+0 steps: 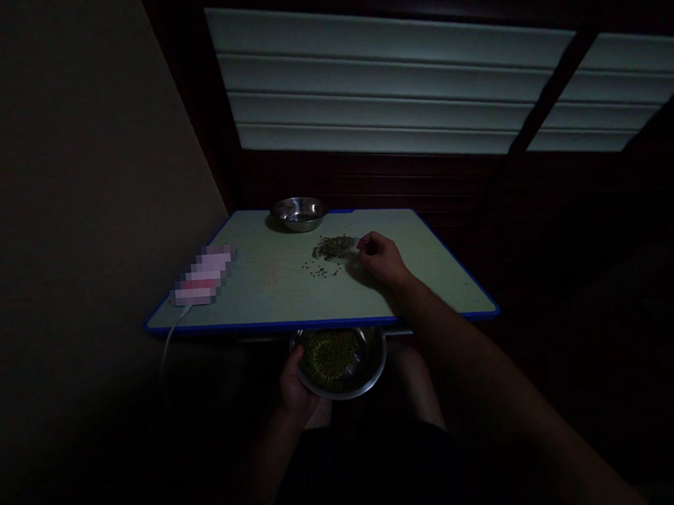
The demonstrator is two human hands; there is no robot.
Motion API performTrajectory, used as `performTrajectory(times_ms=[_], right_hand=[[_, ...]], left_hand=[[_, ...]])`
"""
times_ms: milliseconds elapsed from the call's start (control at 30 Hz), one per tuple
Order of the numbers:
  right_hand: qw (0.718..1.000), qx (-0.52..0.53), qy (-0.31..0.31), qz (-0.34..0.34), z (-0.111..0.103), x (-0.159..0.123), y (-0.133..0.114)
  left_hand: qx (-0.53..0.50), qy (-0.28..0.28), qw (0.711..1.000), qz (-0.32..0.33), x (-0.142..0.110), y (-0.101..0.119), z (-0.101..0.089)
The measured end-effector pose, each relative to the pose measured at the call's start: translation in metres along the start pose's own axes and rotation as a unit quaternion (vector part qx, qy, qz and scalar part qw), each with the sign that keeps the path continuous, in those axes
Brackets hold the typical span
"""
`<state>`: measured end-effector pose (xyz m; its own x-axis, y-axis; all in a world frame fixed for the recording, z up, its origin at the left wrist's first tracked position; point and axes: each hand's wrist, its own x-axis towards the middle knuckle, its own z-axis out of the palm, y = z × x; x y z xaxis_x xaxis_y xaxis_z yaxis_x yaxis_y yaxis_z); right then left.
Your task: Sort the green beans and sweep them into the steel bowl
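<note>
My left hand (297, 386) grips the left rim of a steel bowl (342, 395), holding it under the table's front edge, above my lap. Small green grains, which look like mung beans (330, 358), cover much of its bottom, and bare metal shows at the right. Over the tabletop, my right hand (380, 257) has its fingers drawn together in a pinch at the right side of a loose pile of similar dark green grains (333, 247). Anything between those fingertips is too small and dark to make out. Several grains lie scattered in front of the pile.
A second steel bowl (300, 215) stands at the back of the pale, blue-edged table (260, 308). On the left lies a blurred pink object (205, 277) with a white cable (168, 337) running off the front edge. A wall rises at the left. The room is dim.
</note>
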<state>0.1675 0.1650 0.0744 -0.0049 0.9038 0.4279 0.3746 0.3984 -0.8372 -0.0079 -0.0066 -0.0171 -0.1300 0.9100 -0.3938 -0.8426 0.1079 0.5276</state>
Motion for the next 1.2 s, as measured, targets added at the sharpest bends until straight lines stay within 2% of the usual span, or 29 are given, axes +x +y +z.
performTrajectory(times_ms=[333,600,867,1067,1200], right_hand=[[0.998,0.008,-0.018,0.056,0.0,-0.004,-0.003],[0.997,-0.013,-0.058,0.05,-0.001,-0.008,-0.009],[0.997,-0.032,-0.063,0.042,0.0,-0.011,-0.01],[0.992,-0.006,-0.116,0.045,0.0,-0.011,-0.011],[0.996,-0.001,-0.087,0.023,0.001,-0.01,-0.009]], left_hand=[[0.016,-0.004,1.0,-0.006,0.004,-0.003,-0.007],[0.015,-0.013,1.0,-0.009,0.005,-0.003,-0.009],[0.022,-0.009,1.0,0.0,0.003,-0.003,-0.005],[0.017,-0.016,1.0,-0.008,0.003,-0.002,-0.006],[0.01,-0.032,0.999,-0.013,0.003,-0.002,-0.007]])
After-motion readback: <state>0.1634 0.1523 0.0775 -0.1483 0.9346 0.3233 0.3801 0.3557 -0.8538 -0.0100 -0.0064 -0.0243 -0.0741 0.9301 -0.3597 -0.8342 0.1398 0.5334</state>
